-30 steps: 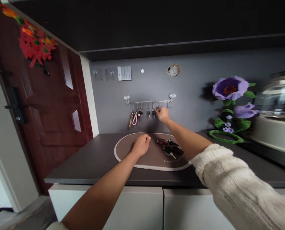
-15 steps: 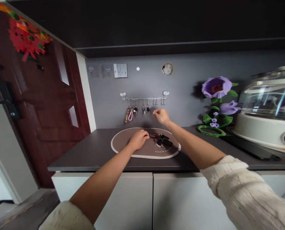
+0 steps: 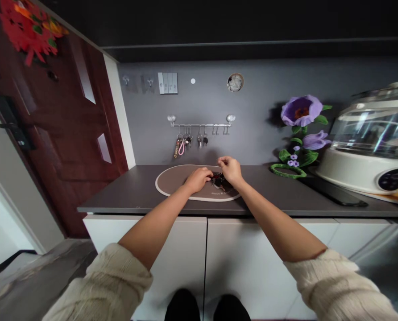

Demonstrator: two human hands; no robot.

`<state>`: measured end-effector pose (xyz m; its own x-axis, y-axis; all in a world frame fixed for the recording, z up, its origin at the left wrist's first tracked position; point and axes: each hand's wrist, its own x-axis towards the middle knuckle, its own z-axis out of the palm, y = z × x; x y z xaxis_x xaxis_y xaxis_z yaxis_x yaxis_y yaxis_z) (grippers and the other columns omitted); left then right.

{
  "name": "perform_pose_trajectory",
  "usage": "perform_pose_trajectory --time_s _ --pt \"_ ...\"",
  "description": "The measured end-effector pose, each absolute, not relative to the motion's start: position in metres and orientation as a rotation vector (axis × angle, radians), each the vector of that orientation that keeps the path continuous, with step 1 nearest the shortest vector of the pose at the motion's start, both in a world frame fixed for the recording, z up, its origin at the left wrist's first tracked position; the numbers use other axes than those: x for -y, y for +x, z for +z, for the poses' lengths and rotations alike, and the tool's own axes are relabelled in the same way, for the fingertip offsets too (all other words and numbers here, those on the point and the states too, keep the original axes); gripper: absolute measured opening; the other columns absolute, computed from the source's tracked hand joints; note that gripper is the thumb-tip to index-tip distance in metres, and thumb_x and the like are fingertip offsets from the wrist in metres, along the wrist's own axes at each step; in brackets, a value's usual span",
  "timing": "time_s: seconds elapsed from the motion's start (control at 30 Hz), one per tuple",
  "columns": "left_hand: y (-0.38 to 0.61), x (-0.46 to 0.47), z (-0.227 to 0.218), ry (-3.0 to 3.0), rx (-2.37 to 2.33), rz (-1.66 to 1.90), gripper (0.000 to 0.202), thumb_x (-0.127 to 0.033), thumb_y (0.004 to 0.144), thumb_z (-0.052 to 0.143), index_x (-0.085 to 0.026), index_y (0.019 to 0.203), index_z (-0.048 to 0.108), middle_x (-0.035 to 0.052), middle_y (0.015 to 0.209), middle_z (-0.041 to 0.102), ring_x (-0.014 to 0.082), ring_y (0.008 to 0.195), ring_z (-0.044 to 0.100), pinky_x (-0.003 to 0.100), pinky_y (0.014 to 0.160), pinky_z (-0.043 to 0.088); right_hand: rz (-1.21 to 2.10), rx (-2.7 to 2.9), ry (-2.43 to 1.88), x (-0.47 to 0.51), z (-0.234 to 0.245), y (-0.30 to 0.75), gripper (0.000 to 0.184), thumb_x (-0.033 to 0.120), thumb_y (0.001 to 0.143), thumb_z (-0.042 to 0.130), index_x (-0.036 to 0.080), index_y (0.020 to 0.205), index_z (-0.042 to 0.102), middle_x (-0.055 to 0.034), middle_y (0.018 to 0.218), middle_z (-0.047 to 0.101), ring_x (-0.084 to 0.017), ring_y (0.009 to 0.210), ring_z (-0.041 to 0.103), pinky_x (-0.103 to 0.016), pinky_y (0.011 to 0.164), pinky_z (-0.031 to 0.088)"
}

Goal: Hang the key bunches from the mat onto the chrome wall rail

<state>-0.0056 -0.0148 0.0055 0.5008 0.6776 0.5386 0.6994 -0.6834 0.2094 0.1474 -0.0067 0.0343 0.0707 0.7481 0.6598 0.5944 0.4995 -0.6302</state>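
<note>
Both my hands rest on an oval brown mat (image 3: pixel 172 180) on the dark counter. My left hand (image 3: pixel 197 178) is curled, fingertips touching a small heap of dark keys (image 3: pixel 218 180). My right hand (image 3: pixel 230 169) is over the same heap from the right, fingers bent down onto the keys. Whether either hand has hold of a key is hidden by the fingers. On the grey wall behind, a chrome hook rail (image 3: pixel 201 125) carries several key bunches (image 3: pixel 188 142) at its left end; its right hooks are bare.
A dark red door (image 3: pixel 51 120) stands at left. Purple fabric flowers (image 3: pixel 301 129) and a white cooker with a glass lid (image 3: pixel 373 142) sit on the counter (image 3: pixel 125 196) at right. White cabinet doors (image 3: pixel 219 258) are below. Light switches (image 3: pixel 167 83) are above the rail.
My right hand came down from the hook rail to the keys on the mat. My left hand stayed on the mat. The view pulled back and tilted down.
</note>
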Motion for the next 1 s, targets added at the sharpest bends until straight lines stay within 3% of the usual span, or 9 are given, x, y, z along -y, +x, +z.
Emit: perform_pose_trajectory --time_s 0.63,1.0 --pt "0.017 -0.003 0.014 -2.585 1.205 -0.575 0.021 -0.017 0.076 0.045 -0.026 0.086 0.062 0.0031 0.089 0.054 0.0167 0.086 0.047 0.027 0.073 0.037 -0.024 1.564 -1.387 0.011 0.02 0.163 0.021 0.02 0.078 0.045 0.015 0.09 0.061 -0.0092 0.088 0.066 -0.017 0.082 0.06 -0.027 0.076 0.043" --pt "0.016 0.0 0.014 -2.503 1.24 -0.577 0.016 -0.019 0.078 0.043 -0.021 0.078 0.058 0.0038 0.086 0.052 0.0167 0.085 0.045 0.027 0.072 0.035 -0.04 1.598 -1.417 0.013 0.021 0.161 0.021 0.02 0.078 0.045 0.016 0.09 0.061 -0.0081 0.089 0.066 -0.017 0.083 0.06 -0.026 0.076 0.042"
